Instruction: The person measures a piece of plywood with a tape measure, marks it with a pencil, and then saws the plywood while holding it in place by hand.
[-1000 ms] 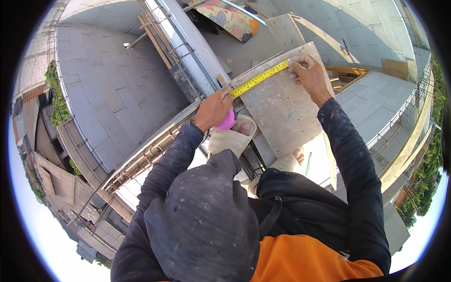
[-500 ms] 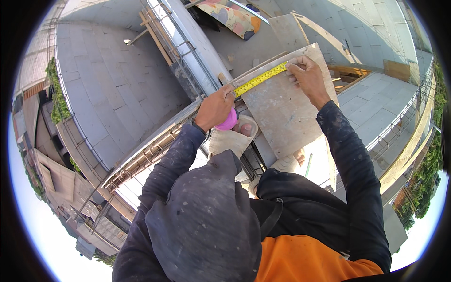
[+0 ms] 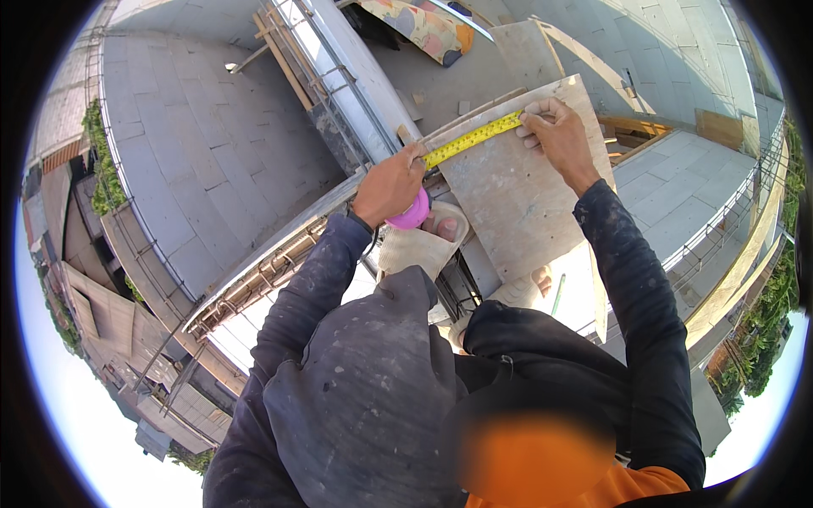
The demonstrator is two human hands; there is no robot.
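My left hand (image 3: 388, 188) is closed around a pink tape measure case (image 3: 410, 215) at the upper left edge of a stained plywood board (image 3: 500, 220). The yellow tape blade (image 3: 470, 140) stretches diagonally over the board to my right hand (image 3: 555, 140), whose thumb and fingers pinch its far end near the board's upper right. My foot in a pale shoe (image 3: 415, 250) is just below the case, beside the board. A thin green rod (image 3: 558, 295) lies to the right of my other foot, below the board.
A rebar cage (image 3: 262, 279) runs along the left ledge. A long metal beam (image 3: 347, 80) rises away beyond the board. Lower block-paved surfaces (image 3: 169, 152) flank it. A patterned sheet (image 3: 423, 34) lies at the back; curved timber strips (image 3: 724, 279) and greenery edge the right side.
Both hands keep their grip on the stretched tape and have shifted very slightly. The board and surroundings appear a little higher in view at the top.
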